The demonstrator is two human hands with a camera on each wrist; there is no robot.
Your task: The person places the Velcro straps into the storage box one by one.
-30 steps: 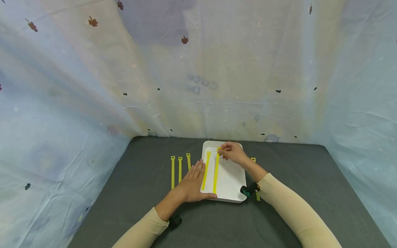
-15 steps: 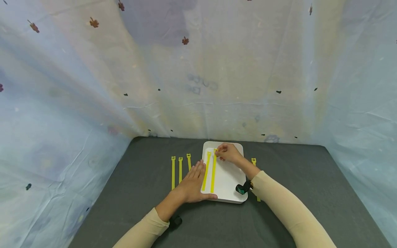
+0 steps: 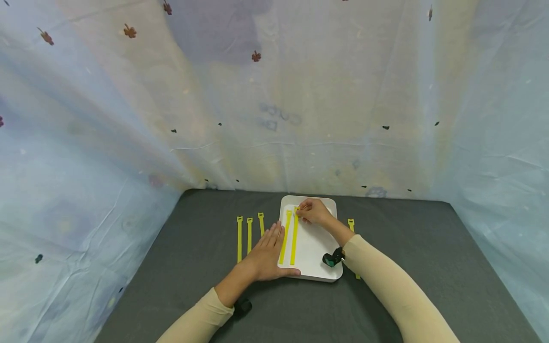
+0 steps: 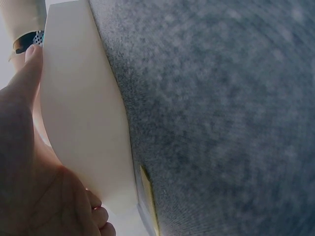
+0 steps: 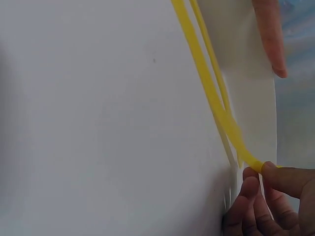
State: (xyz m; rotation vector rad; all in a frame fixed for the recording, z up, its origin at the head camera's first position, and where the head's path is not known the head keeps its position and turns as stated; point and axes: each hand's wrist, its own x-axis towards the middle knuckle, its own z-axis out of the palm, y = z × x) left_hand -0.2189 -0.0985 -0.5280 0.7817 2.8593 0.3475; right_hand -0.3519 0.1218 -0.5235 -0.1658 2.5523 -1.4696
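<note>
My right hand (image 3: 315, 212) pinches the slotted end of a yellow cable strap (image 3: 294, 243) between thumb and fingertips. In the right wrist view this strap (image 5: 209, 88) bends up toward the fingers. Its lower part stretches along the floor of a white tray (image 3: 317, 255). Another yellow strap (image 3: 285, 238) lies inside the tray, just to the left. My left hand (image 3: 267, 257) rests on the tray's left side with fingers straight, its thumb along the near edge. The left wrist view shows the tray's outer wall (image 4: 83, 98) against that hand.
Left of the tray, several yellow straps (image 3: 239, 238) lie on the dark grey tabletop (image 3: 206, 238), one partly behind the left hand. Another strap (image 3: 351, 224) lies right of the tray, mostly covered by the right forearm. A patterned curtain (image 3: 274, 119) hangs behind the table.
My right hand has moved slightly left with the strap, bringing it closer to the strap beside it in the tray. The left hand has stayed in place.
</note>
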